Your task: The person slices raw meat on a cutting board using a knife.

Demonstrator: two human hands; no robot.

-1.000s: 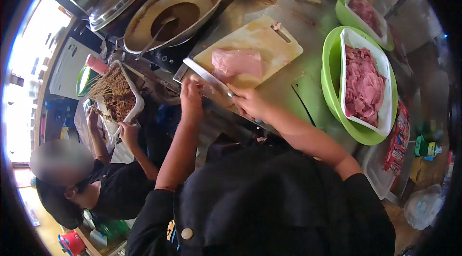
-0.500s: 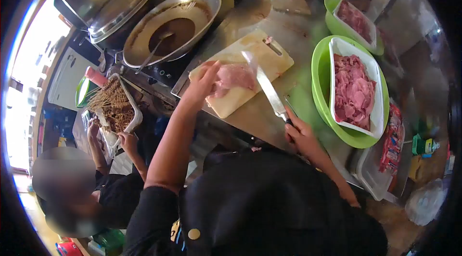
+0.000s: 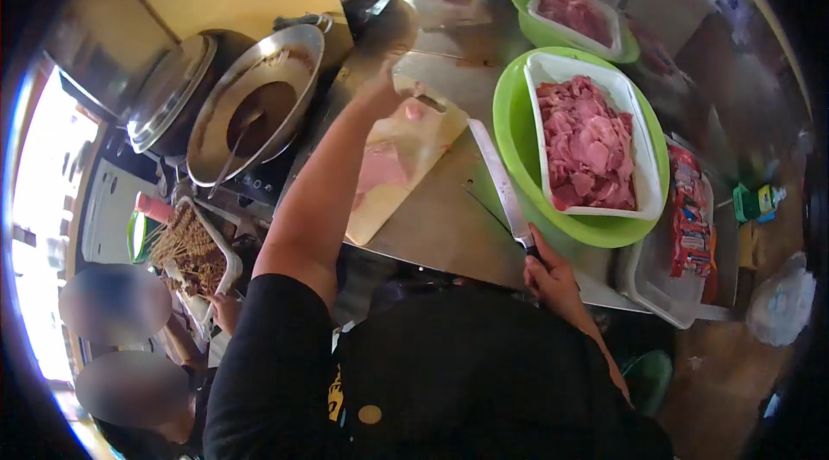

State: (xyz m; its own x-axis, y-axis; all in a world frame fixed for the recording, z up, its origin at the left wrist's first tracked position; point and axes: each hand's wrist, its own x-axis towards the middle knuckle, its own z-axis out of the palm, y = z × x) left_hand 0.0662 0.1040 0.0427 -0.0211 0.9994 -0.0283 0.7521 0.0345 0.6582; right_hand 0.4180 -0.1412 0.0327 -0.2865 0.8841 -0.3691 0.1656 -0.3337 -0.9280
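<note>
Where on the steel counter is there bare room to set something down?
A broad bare patch of counter lies between the cutting board and the knife in the right hand. A smaller one lies between that board's far end and the farther board. The right side is crowded: green basin, second green basin, clear tub.

Printing on the red packets (image 3: 688,222) is too small to read. Yellow print (image 3: 335,393) on a black shirt (image 3: 268,365) is likewise illegible.
</note>
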